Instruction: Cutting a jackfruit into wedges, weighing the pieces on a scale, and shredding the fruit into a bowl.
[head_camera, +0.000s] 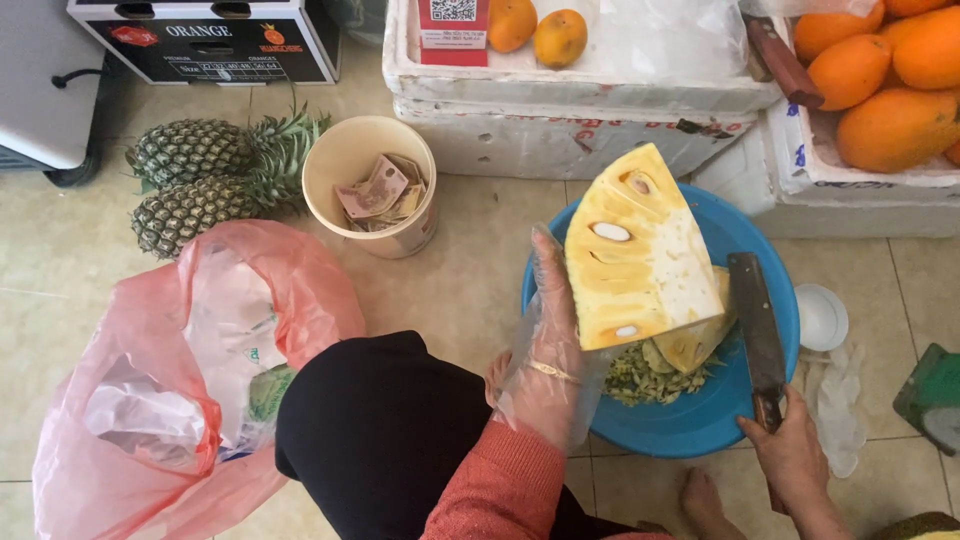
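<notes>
At the top left I see a black and white cardboard fruit box (215, 40) with an orange-fruit print. Top centre sits a white foam crate (570, 110), and a red and white label card (453, 28) with a square code patch stands at its near rim. A second white foam box (860, 185) is at the right. On the floor at lower left lies a pink plastic bag (180, 390) with white bags inside.

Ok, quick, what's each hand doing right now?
Left hand: gloved, closed on the jackfruit wedge, held over the blue basin.
Right hand: closed on the cleaver.
</notes>
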